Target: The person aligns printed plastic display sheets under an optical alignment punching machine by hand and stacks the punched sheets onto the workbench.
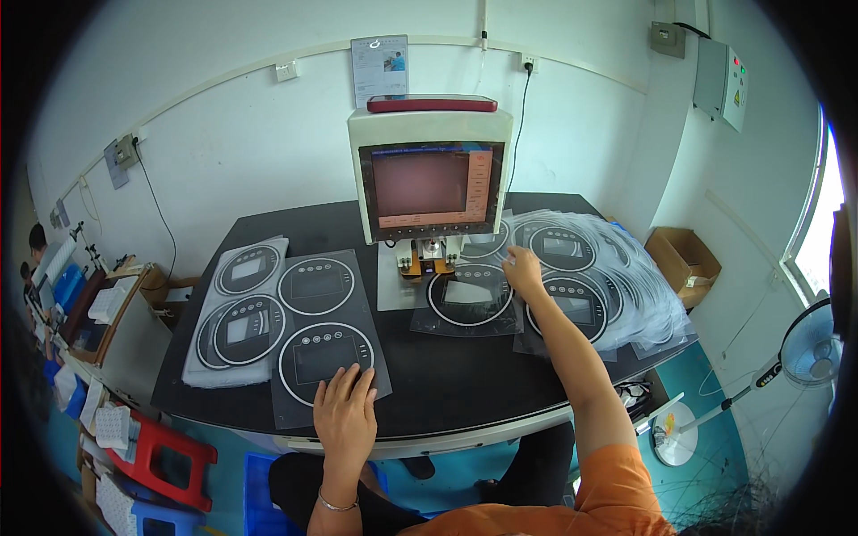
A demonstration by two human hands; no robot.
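My left hand (346, 406) lies with fingers spread on the lower edge of a clear film sheet (308, 384) printed with two black round panels outlined in white. A second film sheet (472, 323) with similar round panels sits under the head of a benchtop machine (428, 259). At that sheet's right edge, my right hand (523, 271) has its fingers curled and closed on the film; the fingertips are partly hidden. The machine's screen (427, 189) is lit, with a pinkish picture area.
A neat stack of printed film (234, 362) lies at the left of the black table (420, 380). A wide fanned pile of film (639, 295) covers the right side. Around it are a cardboard box (684, 263), a fan (811, 347) and a red stool (161, 460).
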